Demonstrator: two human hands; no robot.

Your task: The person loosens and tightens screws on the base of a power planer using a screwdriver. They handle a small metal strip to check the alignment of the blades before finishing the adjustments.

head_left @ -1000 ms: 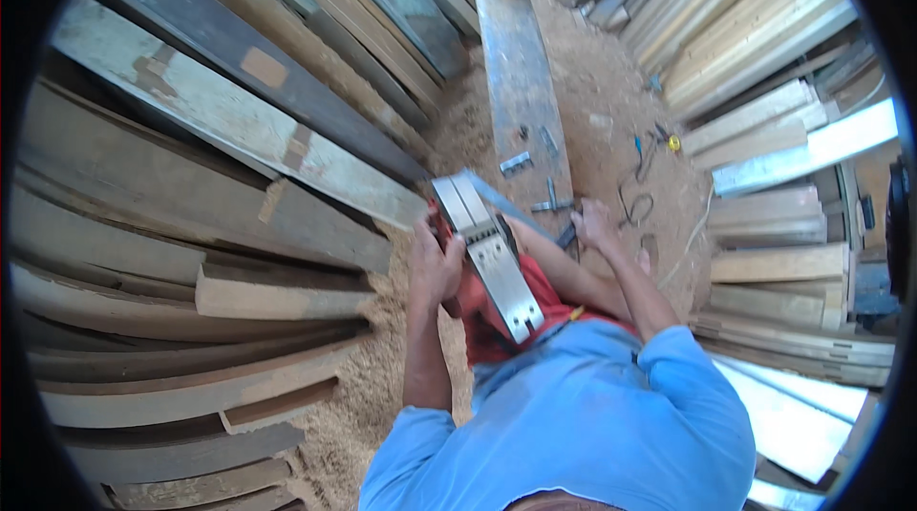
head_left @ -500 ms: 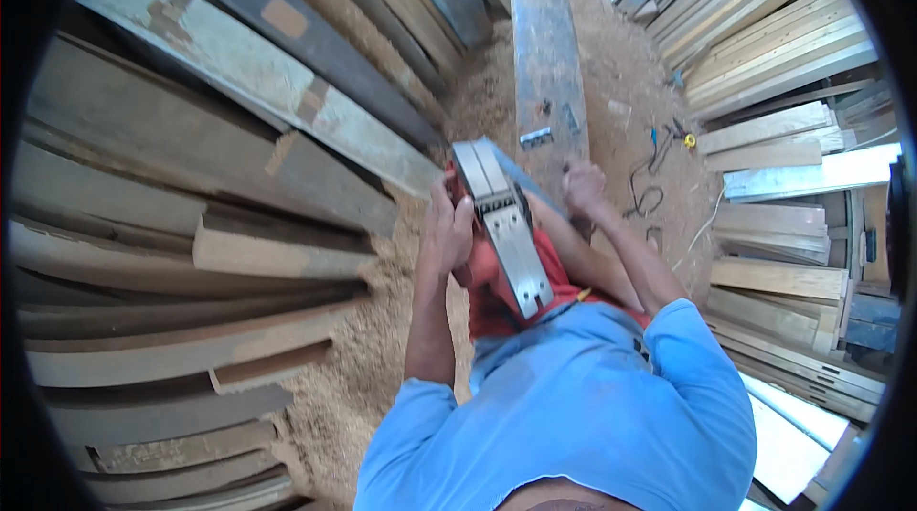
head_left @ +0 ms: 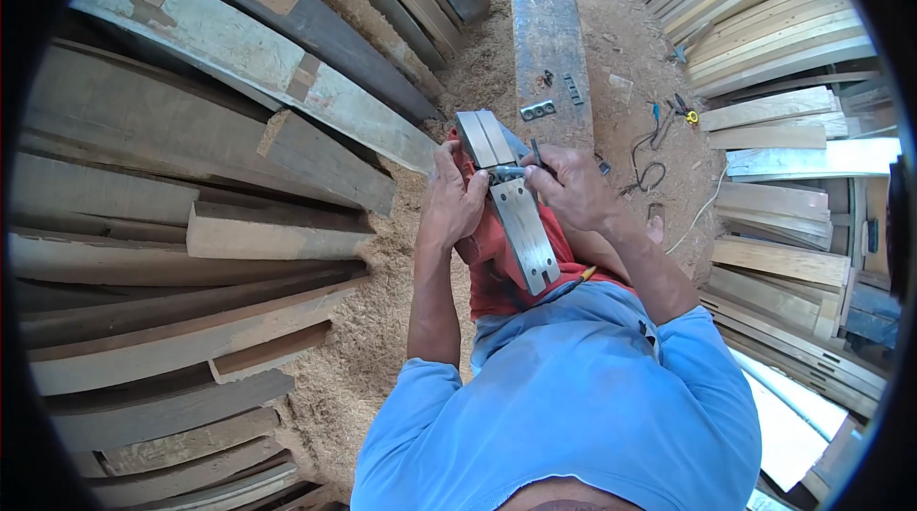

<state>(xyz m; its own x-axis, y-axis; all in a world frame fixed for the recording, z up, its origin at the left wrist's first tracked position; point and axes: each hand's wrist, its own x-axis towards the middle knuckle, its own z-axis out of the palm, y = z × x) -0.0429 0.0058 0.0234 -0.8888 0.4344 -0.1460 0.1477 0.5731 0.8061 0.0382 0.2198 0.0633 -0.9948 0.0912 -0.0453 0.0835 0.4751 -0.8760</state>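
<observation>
An electric planer (head_left: 525, 229) lies upside down across my lap, its silver sole facing up and its red body below. My left hand (head_left: 451, 201) is closed round the planer's side, thumb beside the cutter drum (head_left: 503, 175) in the gap between the two sole plates. My right hand (head_left: 571, 184) is at the other side of that gap, fingers pinched on a small dark wrench-like tool (head_left: 538, 154). Its fingertips reach to the drum; the tool's working end is hidden by them. A yellow-and-black cord end (head_left: 586, 275) shows beside the planer on my lap.
Ahead stands a long worn plank (head_left: 549, 29), bearing a metal blade holder (head_left: 538, 111), a second slim metal piece (head_left: 573, 89) and small dark parts. A cable (head_left: 642, 167) lies on the shavings-covered floor. Stacked boards line the left (head_left: 115, 129) and right (head_left: 764, 43).
My right hand has come back from the plank to the planer's drum, with a small dark tool in its fingers. My left hand keeps hold of the planer.
</observation>
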